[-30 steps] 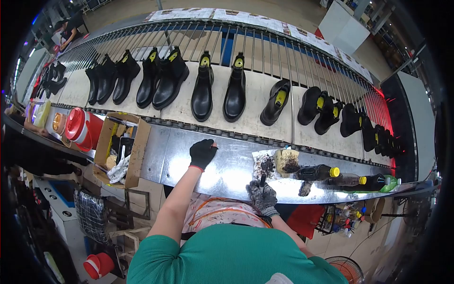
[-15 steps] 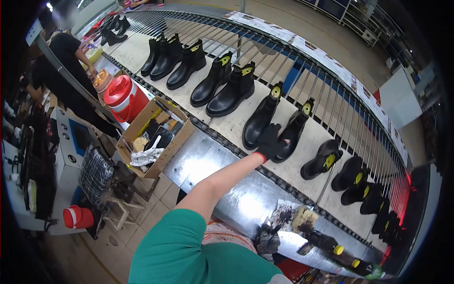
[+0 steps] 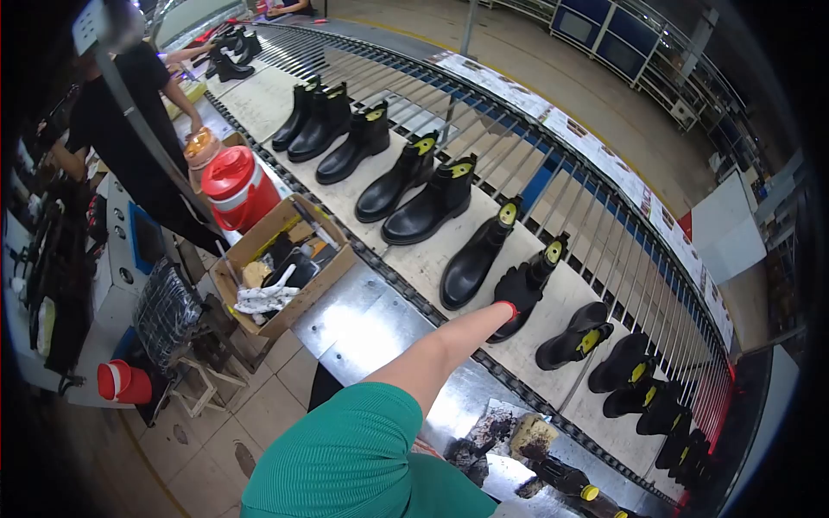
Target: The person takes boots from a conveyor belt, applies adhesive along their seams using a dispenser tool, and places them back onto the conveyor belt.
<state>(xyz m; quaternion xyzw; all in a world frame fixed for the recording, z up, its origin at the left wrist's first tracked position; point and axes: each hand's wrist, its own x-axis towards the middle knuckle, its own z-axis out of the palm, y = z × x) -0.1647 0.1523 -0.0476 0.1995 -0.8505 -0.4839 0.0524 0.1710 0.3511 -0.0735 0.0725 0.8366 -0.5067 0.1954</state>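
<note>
My left hand, in a black glove with a red cuff, lies over the front of a black ankle boot on the conveyor. Its fingers wrap round the boot, partly hiding it. Just left of it stands another upright black boot. My right hand, in a mottled grey glove, is low at the metal ledge, beside a stained white cloth and a stained yellow sponge. Its fingers are too dark and unclear to tell what they hold.
More boots line the conveyor on both sides. On the left are a cardboard box of tools and cloths, a red and white jug and a co-worker in black. Bottles lie at the lower right.
My left hand has gone from above the metal ledge to the boot on the conveyor and now grips it. The view has turned left, and the co-worker shows more fully.
</note>
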